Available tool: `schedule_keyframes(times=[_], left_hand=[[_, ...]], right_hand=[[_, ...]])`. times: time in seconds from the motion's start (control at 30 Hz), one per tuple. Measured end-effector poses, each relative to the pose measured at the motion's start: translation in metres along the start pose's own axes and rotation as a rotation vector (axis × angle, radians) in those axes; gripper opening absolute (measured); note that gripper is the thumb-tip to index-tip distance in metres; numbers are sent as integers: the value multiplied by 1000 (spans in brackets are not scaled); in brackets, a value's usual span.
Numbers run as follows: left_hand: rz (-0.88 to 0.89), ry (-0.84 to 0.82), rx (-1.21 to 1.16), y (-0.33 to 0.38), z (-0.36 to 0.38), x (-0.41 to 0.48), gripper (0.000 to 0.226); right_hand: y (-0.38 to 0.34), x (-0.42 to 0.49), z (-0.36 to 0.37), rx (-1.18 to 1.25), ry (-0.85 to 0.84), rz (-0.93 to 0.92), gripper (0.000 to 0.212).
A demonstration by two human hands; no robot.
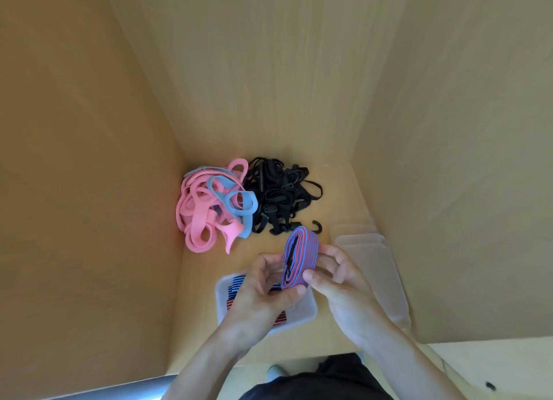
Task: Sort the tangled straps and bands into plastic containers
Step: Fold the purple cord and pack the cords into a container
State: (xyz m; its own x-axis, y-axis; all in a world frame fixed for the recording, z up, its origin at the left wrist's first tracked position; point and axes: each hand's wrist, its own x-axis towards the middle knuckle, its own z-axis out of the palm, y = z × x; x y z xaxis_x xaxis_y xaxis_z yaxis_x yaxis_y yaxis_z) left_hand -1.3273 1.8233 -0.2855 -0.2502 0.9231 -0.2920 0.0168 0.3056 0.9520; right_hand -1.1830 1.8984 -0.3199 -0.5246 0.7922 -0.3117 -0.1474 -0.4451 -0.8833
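Two hands hold one folded striped strap (pixel 300 254) above the floor of a cardboard box (pixel 89 160). The strap is a flat woven band with fine blue and red lines along its length, wound on itself into a long oval bundle. A black hook-like piece shows in the slot at its middle. The bundle stands on edge, its long axis running from near to far, the far end tipped slightly right.

The left hand (pixel 266 283) curls its fingers round the bundle's left side, thumb under the near end. The right hand (pixel 338 277) pinches the right side, thumb at the near end and fingers bent along the outer layer.

Below the hands sits a clear plastic container (pixel 311 310) with rounded corners, holding more folded striped straps (pixel 233 292). To its right lies a stack of clear plastic containers (pixel 374 265) against the box wall.

Farther in, on the left, a tangle of soft pink and pale blue bands (pixel 206 211) touches a tangle of thin black straps (pixel 281 196) with hard black hooks.
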Motion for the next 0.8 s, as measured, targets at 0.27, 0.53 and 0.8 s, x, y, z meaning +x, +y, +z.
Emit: schedule_keyframes(times=[0.27,0.53,0.8], left_hand=[[-19,6,125,5,3,-4,48],[26,23,226,-8,2,-4,47],[249,-26,985,-57,-35,9,101]], right_hand=[[-1,-2,-2,280,-40,61,59],[0,0,-1,101,-38,36,50],[6,-5,-3,-184,110,10,35]])
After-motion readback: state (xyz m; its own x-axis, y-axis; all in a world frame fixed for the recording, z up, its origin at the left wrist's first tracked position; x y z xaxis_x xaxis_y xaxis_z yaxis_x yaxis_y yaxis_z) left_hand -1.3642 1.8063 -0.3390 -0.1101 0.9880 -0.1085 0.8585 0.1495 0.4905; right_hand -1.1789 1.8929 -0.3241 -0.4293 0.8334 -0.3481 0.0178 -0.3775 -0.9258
